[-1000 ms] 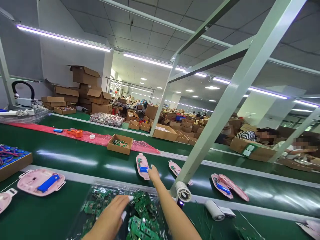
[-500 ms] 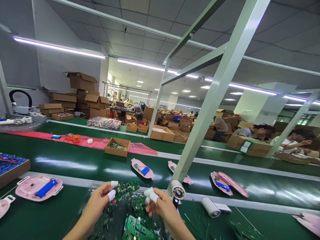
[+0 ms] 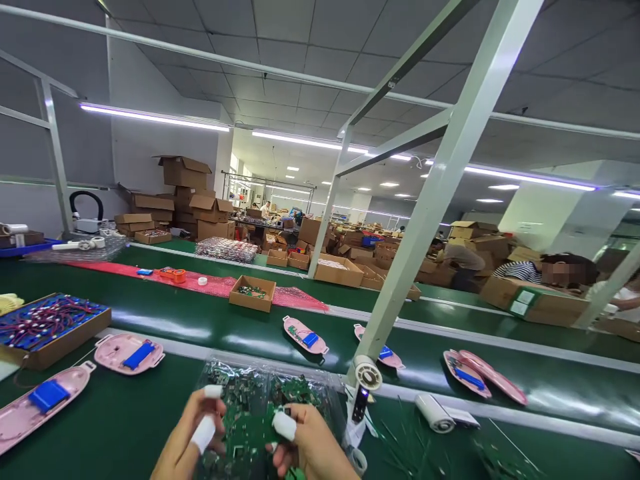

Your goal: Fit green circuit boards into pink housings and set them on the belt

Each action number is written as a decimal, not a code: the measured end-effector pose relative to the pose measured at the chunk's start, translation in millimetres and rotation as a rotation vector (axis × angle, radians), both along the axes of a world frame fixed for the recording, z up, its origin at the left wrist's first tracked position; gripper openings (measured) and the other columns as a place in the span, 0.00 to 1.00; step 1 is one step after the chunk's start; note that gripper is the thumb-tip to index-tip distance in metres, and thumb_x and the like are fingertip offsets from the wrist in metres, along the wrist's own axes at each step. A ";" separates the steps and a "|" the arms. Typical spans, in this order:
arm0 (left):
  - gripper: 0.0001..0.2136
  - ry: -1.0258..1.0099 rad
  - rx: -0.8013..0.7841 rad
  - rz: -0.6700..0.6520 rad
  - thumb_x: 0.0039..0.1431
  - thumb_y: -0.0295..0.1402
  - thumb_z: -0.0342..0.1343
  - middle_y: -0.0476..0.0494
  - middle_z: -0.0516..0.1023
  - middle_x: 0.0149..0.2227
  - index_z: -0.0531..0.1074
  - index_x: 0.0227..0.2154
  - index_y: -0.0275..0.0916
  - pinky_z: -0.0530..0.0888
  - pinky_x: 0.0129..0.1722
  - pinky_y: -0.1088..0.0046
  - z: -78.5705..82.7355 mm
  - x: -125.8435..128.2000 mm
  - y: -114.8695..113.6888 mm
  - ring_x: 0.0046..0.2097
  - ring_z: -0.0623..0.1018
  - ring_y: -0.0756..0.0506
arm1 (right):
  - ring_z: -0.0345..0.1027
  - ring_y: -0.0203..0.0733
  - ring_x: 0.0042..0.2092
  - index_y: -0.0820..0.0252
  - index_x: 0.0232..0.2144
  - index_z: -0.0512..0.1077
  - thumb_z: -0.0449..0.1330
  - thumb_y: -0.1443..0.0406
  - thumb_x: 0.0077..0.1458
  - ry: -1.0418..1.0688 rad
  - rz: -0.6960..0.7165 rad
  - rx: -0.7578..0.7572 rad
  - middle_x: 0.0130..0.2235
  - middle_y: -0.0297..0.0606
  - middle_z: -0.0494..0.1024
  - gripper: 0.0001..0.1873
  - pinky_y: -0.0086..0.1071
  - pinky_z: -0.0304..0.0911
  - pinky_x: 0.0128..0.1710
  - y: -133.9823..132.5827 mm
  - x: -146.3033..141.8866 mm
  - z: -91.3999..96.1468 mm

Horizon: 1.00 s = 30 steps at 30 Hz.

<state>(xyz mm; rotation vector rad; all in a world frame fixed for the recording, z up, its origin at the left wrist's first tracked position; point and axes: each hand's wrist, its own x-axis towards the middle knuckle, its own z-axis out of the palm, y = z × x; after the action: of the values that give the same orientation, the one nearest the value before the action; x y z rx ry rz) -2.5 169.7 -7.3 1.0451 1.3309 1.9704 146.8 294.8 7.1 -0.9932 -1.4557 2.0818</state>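
At the bottom of the view, my left hand (image 3: 193,437) and my right hand (image 3: 305,445) pinch one green circuit board (image 3: 249,427) between them, over a clear bag of several green circuit boards (image 3: 240,387). White finger cots cover my fingertips. Pink shells with blue batteries lie to the left, one (image 3: 129,353) near the belt's rail and one (image 3: 43,400) closer to me. More pink shells (image 3: 305,335) ride on the moving green belt beyond.
A box of red and blue wires (image 3: 50,325) stands at left. A slanted white post (image 3: 425,220) rises from the rail, with a small white fan (image 3: 367,375) at its foot. A cardboard box (image 3: 252,293) sits across the belt. People work at right behind cartons.
My right hand drew back from the pink shell on the belt. Both hands came together on a circuit board over the bag. The view swung left.
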 end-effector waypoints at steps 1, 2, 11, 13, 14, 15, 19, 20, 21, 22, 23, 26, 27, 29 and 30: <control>0.23 -0.073 -0.105 -0.097 0.50 0.58 0.56 0.50 0.72 0.27 0.76 0.36 0.43 0.73 0.23 0.75 5.1 -1.6 1.4 0.26 0.73 0.48 | 0.63 0.31 0.14 0.61 0.22 0.64 0.71 0.45 0.24 -0.007 0.014 0.028 0.17 0.35 0.73 0.32 0.23 0.58 0.11 -1.8 -2.0 -0.9; 0.25 -0.099 -0.215 -0.186 0.46 0.59 0.58 0.53 0.67 0.22 0.76 0.31 0.39 0.68 0.18 0.77 8.8 -3.1 3.2 0.21 0.67 0.51 | 0.64 0.32 0.14 0.62 0.22 0.65 0.71 0.46 0.27 -0.014 0.033 0.054 0.17 0.36 0.73 0.29 0.23 0.58 0.11 -3.8 -3.9 -1.0; 0.20 -0.129 -0.290 -0.070 0.39 0.50 0.67 0.52 0.62 0.25 0.74 0.15 0.35 0.65 0.15 0.79 14.1 -6.9 -0.2 0.21 0.65 0.53 | 0.67 0.32 0.18 0.66 0.18 0.70 0.68 0.56 0.34 0.053 0.142 0.125 0.19 0.40 0.75 0.18 0.23 0.63 0.16 -21.3 -15.1 9.9; 0.21 -0.272 -0.259 -0.124 0.37 0.48 0.69 0.53 0.60 0.22 0.73 0.14 0.34 0.61 0.14 0.82 16.8 -6.5 -2.1 0.21 0.62 0.55 | 0.66 0.32 0.16 0.66 0.18 0.70 0.69 0.54 0.35 0.077 0.167 0.115 0.19 0.41 0.75 0.20 0.23 0.61 0.14 -21.7 -17.7 9.1; 0.21 -0.358 -0.244 -0.163 0.37 0.47 0.70 0.54 0.59 0.20 0.73 0.14 0.33 0.59 0.14 0.83 17.5 -6.6 -2.3 0.20 0.60 0.56 | 0.65 0.31 0.16 0.66 0.18 0.70 0.68 0.52 0.35 0.092 0.172 0.109 0.19 0.41 0.75 0.22 0.22 0.59 0.13 -21.3 -19.4 8.6; 0.21 -0.438 -0.235 -0.201 0.36 0.47 0.71 0.54 0.59 0.18 0.73 0.14 0.32 0.57 0.14 0.83 17.6 -7.1 -2.0 0.18 0.58 0.57 | 0.64 0.31 0.15 0.65 0.18 0.70 0.68 0.50 0.35 0.107 0.174 0.104 0.18 0.40 0.74 0.23 0.22 0.58 0.13 -20.5 -21.3 8.1; 0.20 -0.627 -0.240 -0.232 0.29 0.44 0.74 0.52 0.66 0.16 0.77 0.17 0.32 0.57 0.13 0.85 10.4 -14.5 1.9 0.18 0.59 0.58 | 0.62 0.31 0.14 0.63 0.16 0.66 0.69 0.50 0.33 0.150 0.188 0.110 0.14 0.35 0.71 0.23 0.22 0.57 0.13 -14.6 -30.9 6.8; 0.20 -0.666 -0.246 -0.224 0.26 0.43 0.75 0.51 0.68 0.18 0.78 0.19 0.32 0.58 0.13 0.85 6.9 -17.0 3.1 0.19 0.61 0.58 | 0.62 0.31 0.14 0.62 0.15 0.66 0.69 0.50 0.33 0.155 0.198 0.114 0.14 0.34 0.70 0.24 0.23 0.57 0.13 -12.9 -33.7 6.2; 0.20 -0.703 -0.252 -0.215 0.25 0.42 0.76 0.51 0.70 0.19 0.78 0.20 0.33 0.59 0.13 0.85 3.1 -19.2 4.3 0.19 0.62 0.58 | 0.61 0.31 0.13 0.62 0.15 0.65 0.69 0.49 0.33 0.159 0.210 0.118 0.13 0.34 0.69 0.25 0.23 0.57 0.13 -11.4 -36.6 5.2; 0.20 -0.737 -0.260 -0.205 0.23 0.40 0.76 0.51 0.71 0.20 0.79 0.21 0.33 0.59 0.14 0.85 -0.9 -20.8 5.4 0.19 0.62 0.58 | 0.61 0.31 0.13 0.62 0.14 0.64 0.69 0.48 0.33 0.162 0.223 0.123 0.13 0.34 0.69 0.26 0.23 0.57 0.13 -10.0 -39.7 4.0; 0.20 -0.767 -0.273 -0.200 0.23 0.38 0.76 0.51 0.71 0.20 0.79 0.22 0.33 0.59 0.14 0.86 -4.8 -21.7 6.6 0.19 0.61 0.59 | 0.60 0.31 0.13 0.62 0.14 0.63 0.69 0.47 0.33 0.164 0.237 0.128 0.13 0.34 0.69 0.27 0.24 0.57 0.13 -8.9 -43.1 2.7; 0.16 -0.818 -0.336 -0.236 0.24 0.32 0.74 0.50 0.71 0.19 0.79 0.21 0.32 0.58 0.14 0.86 -13.3 -22.2 10.4 0.18 0.59 0.60 | 0.60 0.30 0.13 0.61 0.13 0.62 0.68 0.42 0.31 0.159 0.302 0.140 0.13 0.35 0.69 0.31 0.24 0.57 0.14 -4.5 -53.4 1.2; 0.16 -0.776 -0.360 -0.252 0.26 0.33 0.73 0.48 0.71 0.19 0.78 0.22 0.31 0.58 0.15 0.86 -14.4 -22.9 11.9 0.18 0.59 0.60 | 0.61 0.30 0.14 0.61 0.13 0.62 0.67 0.41 0.30 0.149 0.332 0.144 0.14 0.35 0.69 0.31 0.24 0.57 0.14 -1.7 -56.0 2.3; 0.17 -0.612 -0.387 -0.254 0.29 0.39 0.71 0.47 0.70 0.21 0.76 0.21 0.32 0.58 0.16 0.86 -13.7 -28.6 15.9 0.20 0.61 0.58 | 0.63 0.30 0.15 0.62 0.14 0.63 0.68 0.41 0.28 0.109 0.397 0.159 0.14 0.35 0.70 0.32 0.23 0.56 0.15 7.2 -58.4 7.4; 0.19 -0.508 -0.387 -0.247 0.30 0.43 0.70 0.48 0.69 0.21 0.75 0.21 0.32 0.58 0.17 0.85 -12.2 -34.1 18.2 0.21 0.61 0.58 | 0.63 0.30 0.16 0.63 0.14 0.64 0.69 0.41 0.27 0.076 0.430 0.169 0.15 0.34 0.69 0.32 0.23 0.55 0.16 13.4 -57.9 11.1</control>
<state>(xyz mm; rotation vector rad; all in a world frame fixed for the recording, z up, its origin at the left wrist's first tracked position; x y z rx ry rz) -36.6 187.9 -19.5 0.4565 1.1652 1.5670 88.9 308.2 18.2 -0.5651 -1.8986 2.2002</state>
